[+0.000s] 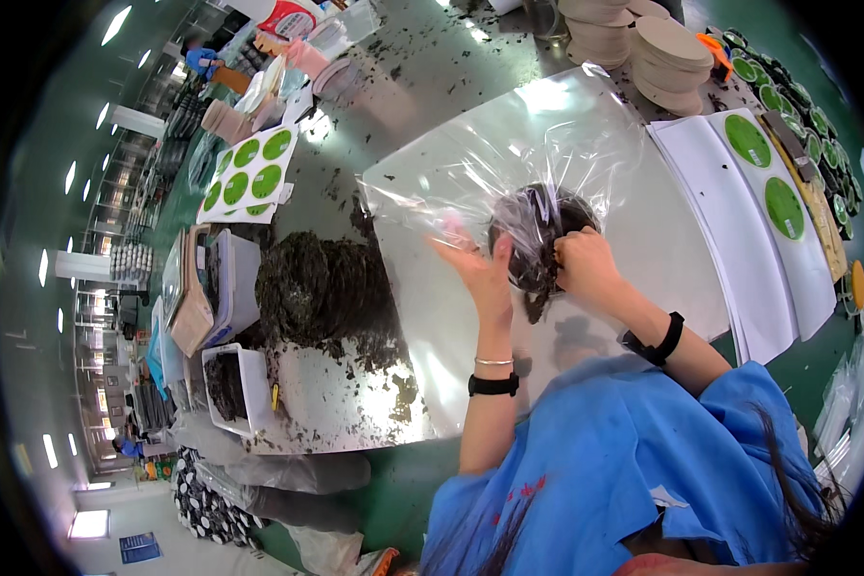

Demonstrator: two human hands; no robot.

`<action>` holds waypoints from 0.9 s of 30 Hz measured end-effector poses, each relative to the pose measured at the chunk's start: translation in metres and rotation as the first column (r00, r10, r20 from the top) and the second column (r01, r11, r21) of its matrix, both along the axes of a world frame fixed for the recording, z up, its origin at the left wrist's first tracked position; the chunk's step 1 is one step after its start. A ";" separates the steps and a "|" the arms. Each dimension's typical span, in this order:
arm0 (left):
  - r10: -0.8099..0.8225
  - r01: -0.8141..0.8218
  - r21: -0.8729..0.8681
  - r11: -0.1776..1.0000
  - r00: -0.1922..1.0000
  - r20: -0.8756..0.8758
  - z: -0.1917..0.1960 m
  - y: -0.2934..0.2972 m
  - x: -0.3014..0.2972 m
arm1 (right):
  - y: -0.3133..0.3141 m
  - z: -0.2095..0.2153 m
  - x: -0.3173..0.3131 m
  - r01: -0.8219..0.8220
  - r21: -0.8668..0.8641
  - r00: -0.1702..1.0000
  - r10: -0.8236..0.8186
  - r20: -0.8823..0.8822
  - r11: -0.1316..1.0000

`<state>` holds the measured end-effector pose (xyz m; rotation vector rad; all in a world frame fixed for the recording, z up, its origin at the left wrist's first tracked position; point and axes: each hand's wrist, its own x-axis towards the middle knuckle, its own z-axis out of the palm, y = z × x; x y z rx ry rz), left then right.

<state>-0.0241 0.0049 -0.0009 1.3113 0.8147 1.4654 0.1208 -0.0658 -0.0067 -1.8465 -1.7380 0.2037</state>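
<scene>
A round stack of dark, flaky sheets that look like dried seaweed (570,209) sits inside a clear plastic bag (557,134) on a pale work mat (643,278). My left hand (480,271) is at the bag's left side, fingers stretched out and partly veiled by the film, with the thumb raised beside the stack. On the near right side, my right hand (588,264) has its fingers curled closed on gathered plastic at the stack's edge. A dark twisted end of the bundle points toward me between the hands.
Left of the mat lies a larger pile of dark sheets (322,288), with loose crumbs around it. A white bin (259,389) stands nearer. Green round labels on sheets (782,206) lie at right, and stacks of beige discs (672,58) stand at the far right.
</scene>
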 end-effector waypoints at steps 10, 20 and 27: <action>0.156 0.290 0.352 0.890 0.532 -0.833 -0.032 0.017 0.033 | -0.014 -0.003 0.025 -0.219 -0.021 0.973 0.216 -0.085 0.976; 0.049 0.411 0.226 0.883 0.400 -0.915 -0.012 0.012 0.033 | 0.005 0.023 0.036 0.000 0.227 0.382 0.210 -0.900 0.974; -0.408 0.380 -0.188 0.906 0.662 -0.629 0.049 0.056 -0.017 | 0.013 0.008 0.051 -0.264 0.115 0.963 0.256 0.080 0.958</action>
